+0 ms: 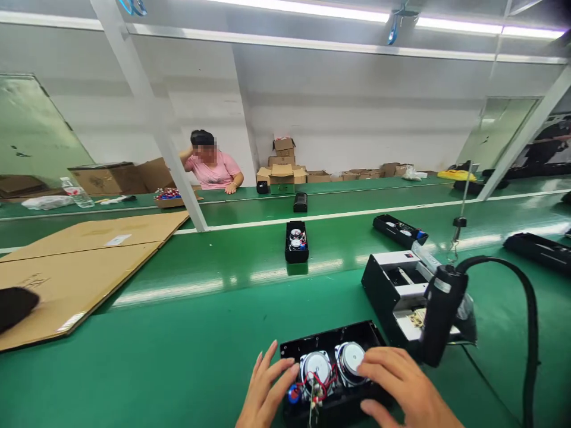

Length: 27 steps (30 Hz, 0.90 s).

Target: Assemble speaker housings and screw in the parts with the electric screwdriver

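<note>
**Open speaker housing (331, 336) on a green bench (134, 380)**

Left hand (266, 387) and right hand (404, 380) apart, one at each side of the housing, neither clamped on it: left fingers (285, 371) spread against the left driver (316, 370), right fingers (368, 370) laid over the right driver (350, 361). Housing close to the bench's near edge, straight ahead of the body, open side up.

Done so far, as far as visible: both round drivers already seated side by side inside, red wires (322, 383) already in place between them, beside a small blue part (293, 393). Outstanding: no cover yet over the opening. No telling about screws, with much of the housing hidden under the hands.

The count here: two hands, two drivers, one housing. Just beside it, one black unit with white panels (395, 297), and upright in front of that, one black corded tool (441, 315), its cable (530, 321) looping off to the right. Farther along the bench, two more open housings (297, 241) (398, 230), with two drivers visible in the nearer one and the other too small to count; also one closed-looking black unit (539, 252). Beyond, at the far bench, one person in a pink shirt (214, 172), a hand up at the head. On the left, two cardboard sheets (80, 267).
</note>
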Available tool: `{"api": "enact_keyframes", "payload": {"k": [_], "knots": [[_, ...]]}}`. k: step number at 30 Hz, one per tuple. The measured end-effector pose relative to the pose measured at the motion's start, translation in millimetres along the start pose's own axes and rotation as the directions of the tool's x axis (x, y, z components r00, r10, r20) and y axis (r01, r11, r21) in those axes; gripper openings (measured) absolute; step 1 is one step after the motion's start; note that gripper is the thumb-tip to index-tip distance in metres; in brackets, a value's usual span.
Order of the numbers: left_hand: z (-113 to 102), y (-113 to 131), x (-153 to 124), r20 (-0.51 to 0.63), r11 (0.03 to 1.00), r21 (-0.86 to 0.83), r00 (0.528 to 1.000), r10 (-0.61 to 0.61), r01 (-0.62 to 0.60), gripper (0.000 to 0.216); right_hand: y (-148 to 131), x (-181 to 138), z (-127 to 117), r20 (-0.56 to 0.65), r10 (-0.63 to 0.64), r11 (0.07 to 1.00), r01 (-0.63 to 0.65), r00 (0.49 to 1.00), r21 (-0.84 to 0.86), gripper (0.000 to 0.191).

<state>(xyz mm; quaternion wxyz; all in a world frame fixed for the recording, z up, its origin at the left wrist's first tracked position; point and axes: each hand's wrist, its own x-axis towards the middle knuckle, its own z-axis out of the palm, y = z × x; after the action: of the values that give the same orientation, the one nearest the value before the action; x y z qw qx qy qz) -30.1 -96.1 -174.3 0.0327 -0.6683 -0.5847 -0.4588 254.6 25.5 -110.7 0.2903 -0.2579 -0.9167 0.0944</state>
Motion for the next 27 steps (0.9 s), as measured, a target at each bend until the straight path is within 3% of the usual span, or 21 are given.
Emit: {"api": "enact_keyframes", "payload": {"k": [2,4,7,9,11,15,17,20,22,25,27], "knots": [[3,6,12,0.052,0.999,-0.018,0.998,0.029,-0.028,0.04,-13,8,17,-0.043,-0.058,0.992,0.062,0.997,0.109,0.06],[4,9,22,0.089,0.999,-0.033,0.996,0.002,0.001,0.026,-26,17,35,-0.088,-0.058,0.971,0.077,0.994,0.225,0.054],[6,10,29,0.098,0.991,-0.083,0.991,-0.095,0.104,0.014,-38,32,51,-0.089,0.141,0.899,-0.09,0.986,0.428,0.027],[9,12,30,0.084,0.973,-0.136,0.98,-0.179,0.189,0.017,-41,40,51,0.002,0.271,0.81,-0.229,0.962,0.54,0.017],[12,14,27,0.069,0.941,-0.186,0.96,-0.273,0.281,0.023,-41,45,45,0.085,0.312,0.737,-0.297,0.946,0.607,0.018],[14,17,24,0.113,0.881,-0.251,0.916,-0.385,0.402,0.031,-39,49,34,0.154,0.31,0.692,-0.334,0.938,0.64,0.022],[14,20,24,0.135,0.838,-0.266,0.88,-0.456,0.476,0.032,-38,47,31,0.133,0.28,0.708,-0.298,0.951,0.64,0.024],[13,29,26,0.104,0.737,-0.338,0.801,-0.59,0.586,0.04,-33,43,26,0.04,0.127,0.819,-0.127,0.991,0.56,0.034],[12,33,25,0.113,0.712,-0.369,0.789,-0.603,0.597,0.04,-28,41,20,0.058,-0.044,0.93,0.02,0.997,0.368,0.038],[11,30,22,0.112,0.819,-0.274,0.862,-0.494,0.505,0.039,-22,39,9,0.234,-0.181,0.983,0.177,0.955,0.036,0.033],[9,23,20,0.11,0.942,-0.137,0.95,-0.292,0.306,0.046,-21,39,5,0.313,-0.183,0.975,0.212,0.932,-0.061,0.03]]}}
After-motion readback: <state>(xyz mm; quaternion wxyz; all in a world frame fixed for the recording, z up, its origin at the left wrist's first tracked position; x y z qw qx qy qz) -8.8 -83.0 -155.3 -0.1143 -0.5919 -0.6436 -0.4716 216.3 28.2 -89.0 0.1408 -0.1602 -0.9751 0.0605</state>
